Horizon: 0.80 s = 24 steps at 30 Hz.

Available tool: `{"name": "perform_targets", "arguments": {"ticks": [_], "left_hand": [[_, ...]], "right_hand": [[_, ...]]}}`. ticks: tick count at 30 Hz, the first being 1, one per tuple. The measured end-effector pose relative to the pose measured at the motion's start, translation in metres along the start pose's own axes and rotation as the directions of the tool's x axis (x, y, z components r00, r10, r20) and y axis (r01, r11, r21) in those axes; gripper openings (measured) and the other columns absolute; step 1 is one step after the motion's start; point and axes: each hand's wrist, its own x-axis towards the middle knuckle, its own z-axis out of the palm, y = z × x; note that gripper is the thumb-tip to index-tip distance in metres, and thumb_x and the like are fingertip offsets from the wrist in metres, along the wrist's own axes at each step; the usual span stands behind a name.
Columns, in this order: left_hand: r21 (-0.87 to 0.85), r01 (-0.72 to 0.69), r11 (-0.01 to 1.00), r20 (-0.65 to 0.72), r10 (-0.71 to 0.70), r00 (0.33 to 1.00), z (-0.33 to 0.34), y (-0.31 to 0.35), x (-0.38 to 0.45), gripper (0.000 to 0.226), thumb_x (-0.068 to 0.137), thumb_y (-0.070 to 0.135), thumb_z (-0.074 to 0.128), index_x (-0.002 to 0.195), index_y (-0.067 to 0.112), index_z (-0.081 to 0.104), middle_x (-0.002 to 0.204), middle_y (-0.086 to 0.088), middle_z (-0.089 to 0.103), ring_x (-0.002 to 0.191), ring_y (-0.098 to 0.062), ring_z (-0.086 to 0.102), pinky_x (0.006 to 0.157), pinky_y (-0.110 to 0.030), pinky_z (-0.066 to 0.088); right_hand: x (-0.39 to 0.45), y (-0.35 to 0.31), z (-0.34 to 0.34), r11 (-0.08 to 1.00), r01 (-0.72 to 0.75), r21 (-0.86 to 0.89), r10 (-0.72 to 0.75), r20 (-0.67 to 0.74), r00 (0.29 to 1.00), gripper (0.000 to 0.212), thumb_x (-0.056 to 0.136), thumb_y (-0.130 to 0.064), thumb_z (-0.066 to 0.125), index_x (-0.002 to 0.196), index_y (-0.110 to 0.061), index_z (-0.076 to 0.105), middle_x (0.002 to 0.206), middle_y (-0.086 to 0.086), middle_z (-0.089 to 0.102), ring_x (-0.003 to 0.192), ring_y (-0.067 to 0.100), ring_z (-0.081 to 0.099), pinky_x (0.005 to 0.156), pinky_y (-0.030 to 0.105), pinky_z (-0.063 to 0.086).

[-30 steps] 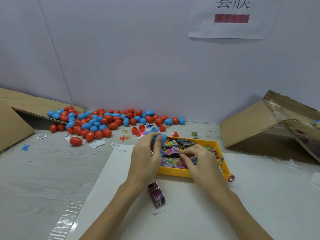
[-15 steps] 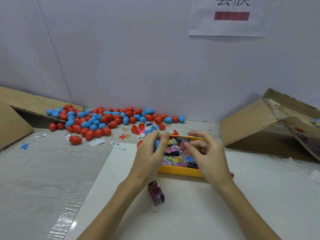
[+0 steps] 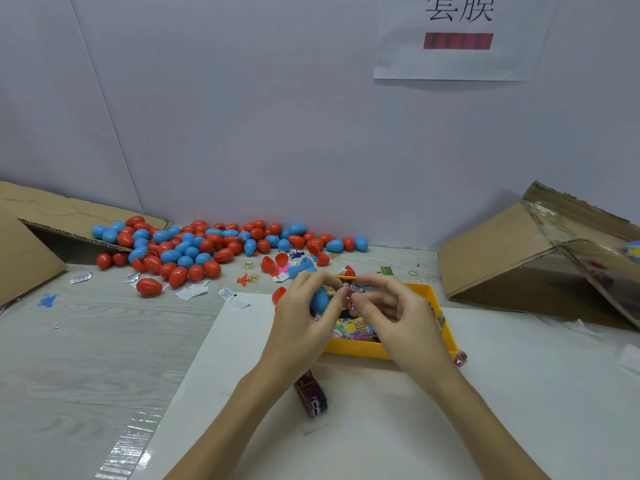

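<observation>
L hand (image 3: 303,320) wrapped round blue egg shell (image 3: 319,300), R hand (image 3: 398,317) pinching pink packet (image 3: 354,292) right by it: filling step, I reckon; next I need it tucked inside squarely.

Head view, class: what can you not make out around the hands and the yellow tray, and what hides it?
Blue egg shell in the left hand: head view, fingers hide whether it is a half or whole.
Pink packet pinched by the right hand: print blurred, too small.
Yellow tray: hands cover much of its contents.
Wall sign: top cut by the frame's upper edge.
</observation>
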Motion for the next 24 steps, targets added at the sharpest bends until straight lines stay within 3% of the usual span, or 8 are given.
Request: {"name": "perform_targets", "arguments": {"ticks": [6, 11, 20, 22, 24], "left_hand": [[-0.091, 0.071, 0.993, 0.003, -0.071, 0.997, 0.0021, 0.0025, -0.0007, 0.004, 0.098, 0.024, 0.067, 0.096, 0.021, 0.067, 0.095, 0.005, 0.063, 0.095, -0.012, 0.06, 0.081, -0.023, 0.05], [-0.07, 0.064, 0.995, 0.011, -0.063, 0.998, 0.0038, 0.0047, -0.0025, 0.001, 0.096, 0.023, 0.07, 0.095, 0.024, 0.069, 0.097, 0.006, 0.062, 0.099, -0.008, 0.059, 0.081, -0.013, 0.046], [-0.062, 0.081, 0.995, 0.006, -0.081, 0.997, 0.0024, 0.0048, -0.0023, 0.003, 0.096, 0.025, 0.07, 0.093, 0.026, 0.068, 0.096, 0.009, 0.062, 0.097, -0.007, 0.059, 0.079, -0.013, 0.045], [-0.049, 0.098, 0.994, 0.028, -0.096, 0.995, 0.002, 0.0041, -0.0026, 0.004, 0.098, 0.03, 0.066, 0.098, 0.028, 0.068, 0.1, 0.008, 0.062, 0.101, -0.004, 0.059, 0.081, -0.01, 0.044], [-0.099, 0.166, 0.981, 0.127, -0.153, 0.98, 0.0002, 0.0028, -0.0023, 0.017, 0.105, 0.03, 0.052, 0.115, 0.032, 0.066, 0.114, 0.008, 0.058, 0.111, 0.004, 0.054, 0.085, -0.006, 0.042]], "right_hand": [[0.0005, 0.0005, -0.0014, 0.983, -0.126, 0.13, 0.13, -0.018, 0.991, 0.009, 0.09, -0.019, 0.077, 0.098, -0.022, 0.076, 0.091, -0.008, 0.079, 0.089, 0.007, 0.075, 0.072, 0.016, 0.057], [0.0004, 0.0011, -0.0019, 0.984, -0.155, 0.091, 0.16, -0.049, 0.986, 0.006, 0.096, -0.018, 0.07, 0.095, -0.023, 0.074, 0.086, -0.01, 0.076, 0.083, 0.004, 0.071, 0.065, 0.017, 0.056], [-0.0015, -0.0015, 0.0007, 0.991, -0.103, 0.09, 0.106, -0.035, 0.994, 0.007, 0.096, -0.02, 0.07, 0.098, -0.023, 0.076, 0.087, -0.01, 0.077, 0.087, 0.004, 0.073, 0.07, 0.016, 0.056], [-0.0017, 0.0003, 0.0008, 0.991, -0.104, 0.081, 0.108, -0.059, 0.992, 0.009, 0.096, -0.018, 0.07, 0.094, -0.024, 0.075, 0.084, -0.01, 0.077, 0.085, 0.003, 0.072, 0.069, 0.016, 0.056], [-0.0009, 0.0024, 0.0003, 0.991, -0.112, 0.076, 0.119, -0.096, 0.988, 0.011, 0.097, -0.016, 0.069, 0.092, -0.025, 0.075, 0.083, -0.011, 0.077, 0.083, 0.003, 0.073, 0.066, 0.017, 0.056]]}}
